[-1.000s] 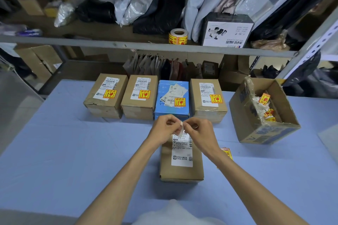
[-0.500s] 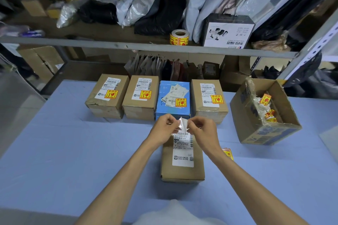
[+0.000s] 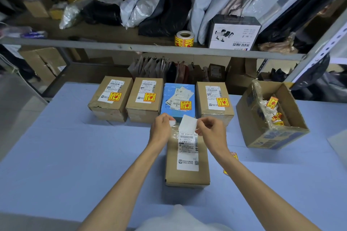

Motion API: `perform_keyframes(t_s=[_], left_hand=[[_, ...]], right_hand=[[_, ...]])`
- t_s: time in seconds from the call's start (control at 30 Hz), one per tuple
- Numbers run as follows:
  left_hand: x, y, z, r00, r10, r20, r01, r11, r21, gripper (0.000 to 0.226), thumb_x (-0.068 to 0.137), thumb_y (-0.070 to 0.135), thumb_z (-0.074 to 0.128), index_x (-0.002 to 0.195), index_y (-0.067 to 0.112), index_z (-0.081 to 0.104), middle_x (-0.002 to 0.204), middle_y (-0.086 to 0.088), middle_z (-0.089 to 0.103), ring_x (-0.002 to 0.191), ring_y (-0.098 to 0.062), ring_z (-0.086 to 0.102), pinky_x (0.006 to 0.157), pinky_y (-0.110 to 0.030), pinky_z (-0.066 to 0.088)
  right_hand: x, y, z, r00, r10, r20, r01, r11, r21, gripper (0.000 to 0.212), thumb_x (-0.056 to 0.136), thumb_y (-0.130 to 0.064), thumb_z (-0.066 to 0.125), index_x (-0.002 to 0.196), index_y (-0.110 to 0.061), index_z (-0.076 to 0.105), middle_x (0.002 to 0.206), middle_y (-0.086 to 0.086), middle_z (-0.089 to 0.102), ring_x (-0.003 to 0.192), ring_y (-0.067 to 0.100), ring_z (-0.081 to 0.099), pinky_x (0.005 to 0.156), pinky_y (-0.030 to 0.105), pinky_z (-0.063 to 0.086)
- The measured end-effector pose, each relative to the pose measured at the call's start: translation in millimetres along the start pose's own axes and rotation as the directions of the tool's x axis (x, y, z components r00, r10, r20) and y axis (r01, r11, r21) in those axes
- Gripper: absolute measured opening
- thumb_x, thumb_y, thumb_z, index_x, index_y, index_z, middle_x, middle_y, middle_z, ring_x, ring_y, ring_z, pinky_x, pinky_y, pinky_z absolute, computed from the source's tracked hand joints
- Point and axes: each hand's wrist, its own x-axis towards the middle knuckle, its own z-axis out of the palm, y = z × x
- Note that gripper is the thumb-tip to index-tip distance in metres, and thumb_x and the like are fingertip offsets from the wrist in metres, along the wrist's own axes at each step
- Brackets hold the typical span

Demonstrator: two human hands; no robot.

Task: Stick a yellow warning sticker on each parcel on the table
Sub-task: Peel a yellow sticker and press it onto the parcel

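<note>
Head view: nearest, two bare forearms reach up from 6 o'clock over the blue counter (image 3: 56,155). Under the hands lies the near parcel (image 3: 186,176), a brown carton with a white shipping label on its top face and no yellow sticker on it.

Above its far end the left hand (image 3: 161,130) has its fingers pinched together on a small white scrap (image 3: 172,123). The right hand (image 3: 211,130) has its fingers clamped on the edge of a white square sheet (image 3: 187,124), whose blank side faces the camera; whether this is the sticker or its backing cannot be told. The scrap and the sheet sit just beside each other, not clearly touching.

At 4 o'clock from the near parcel, loose yellow stickers (image 3: 233,155) lie flat on the counter, partly hidden by the right forearm.

Farther off, toward 12 o'clock, four parcels stand side by side in a row: the far-left carton (image 3: 110,99), the second carton (image 3: 144,99), the blue box (image 3: 178,99) and the fourth carton (image 3: 214,101). Each bears a yellow-and-red sticker on top.

At 2 o'clock an open cardboard box (image 3: 270,137) holds crumpled backing paper and more yellow stickers.

Farthest, at 12 o'clock, a sticker roll (image 3: 184,39) stands on the shelf (image 3: 150,49) among bags and a white printed box (image 3: 232,33).
</note>
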Motion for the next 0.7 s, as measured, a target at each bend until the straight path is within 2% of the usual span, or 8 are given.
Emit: perform_keyframes(t_s=[0.1,0.23,0.37,0.43,0.47,0.57,0.63,0.7], left_hand=[[0.4,0.9,-0.7,0.997,-0.025,-0.067,0.026,1.0,0.005,0.039,0.095,0.03,0.043,0.06,0.015,0.04,0.057,0.001,0.041,0.057,-0.016,0.035,0.051,-0.029,0.024],[2.2,-0.7,-0.3,1.0,0.01,-0.024,-0.009,0.999,0.049,0.048,0.095,0.049,0.046,0.07,0.01,0.055,0.062,-0.004,0.053,0.057,-0.016,0.045,0.056,-0.029,0.035],[0.1,3.1,2.2,0.997,-0.001,0.074,0.011,0.991,-0.134,0.023,0.1,0.029,0.046,0.088,0.009,0.049,0.077,-0.008,0.066,0.066,-0.021,0.068,0.074,-0.038,0.056],[-1.0,5.7,3.6,0.994,-0.004,0.111,0.023,0.986,-0.167,0.006,0.101,0.017,0.043,0.104,0.012,0.041,0.08,-0.008,0.064,0.067,-0.019,0.066,0.073,-0.035,0.057],[-0.6,6.2,4.3,0.994,-0.004,0.106,0.018,0.991,-0.131,0.007,0.101,0.014,0.041,0.108,0.016,0.041,0.08,-0.007,0.062,0.067,-0.016,0.063,0.068,-0.031,0.055],[-0.4,8.7,4.4,0.999,0.025,0.025,-0.027,0.997,0.073,0.018,0.099,0.02,0.038,0.093,0.018,0.054,0.084,-0.003,0.058,0.075,-0.016,0.053,0.06,-0.029,0.039],[-4.8,13.2,4.0,0.997,0.045,-0.056,-0.034,0.983,0.183,0.034,0.099,0.036,0.037,0.082,0.012,0.055,0.078,-0.001,0.059,0.074,-0.017,0.052,0.06,-0.032,0.036],[-9.6,18.1,5.0,0.989,0.121,-0.084,-0.107,0.982,0.156,0.044,0.097,0.047,0.041,0.073,0.011,0.052,0.07,0.001,0.058,0.069,-0.017,0.052,0.058,-0.033,0.037]], right_hand=[[0.1,-0.5,0.8,1.0,0.002,-0.014,-0.002,1.0,-0.012,0.014,0.091,-0.014,0.059,0.082,-0.012,0.07,0.075,0.001,0.071,0.066,0.013,0.069,0.064,0.027,0.057],[0.2,-0.9,1.6,1.0,0.008,-0.008,-0.008,1.0,-0.017,0.014,0.092,-0.016,0.059,0.085,-0.011,0.07,0.077,0.0,0.072,0.067,0.012,0.069,0.062,0.025,0.057],[-0.3,-4.3,1.0,1.0,-0.006,-0.02,0.005,1.0,-0.021,0.014,0.091,-0.014,0.059,0.082,-0.011,0.07,0.074,0.001,0.072,0.065,0.014,0.069,0.062,0.027,0.056],[-0.3,-6.7,0.1,1.0,-0.009,-0.025,0.008,1.0,-0.017,0.015,0.09,-0.013,0.058,0.081,-0.01,0.07,0.072,0.002,0.071,0.065,0.014,0.068,0.062,0.029,0.056],[-0.2,-7.6,-0.1,1.0,-0.007,-0.028,0.006,1.0,-0.013,0.014,0.09,-0.012,0.058,0.081,-0.01,0.07,0.072,0.002,0.071,0.064,0.014,0.068,0.063,0.03,0.056],[0.2,-9.1,-0.9,0.999,0.001,-0.047,-0.002,1.0,-0.007,0.015,0.089,-0.012,0.058,0.08,-0.011,0.07,0.071,0.002,0.071,0.064,0.013,0.068,0.063,0.03,0.055],[0.0,-10.5,-1.2,0.998,0.003,-0.064,-0.003,1.0,0.003,0.015,0.089,-0.012,0.058,0.079,-0.01,0.07,0.07,0.001,0.071,0.063,0.013,0.068,0.063,0.031,0.055],[-0.2,-12.5,-1.2,0.996,0.002,-0.084,-0.002,1.0,0.006,0.017,0.088,-0.012,0.058,0.077,-0.01,0.07,0.069,0.001,0.07,0.064,0.015,0.068,0.064,0.033,0.056]])
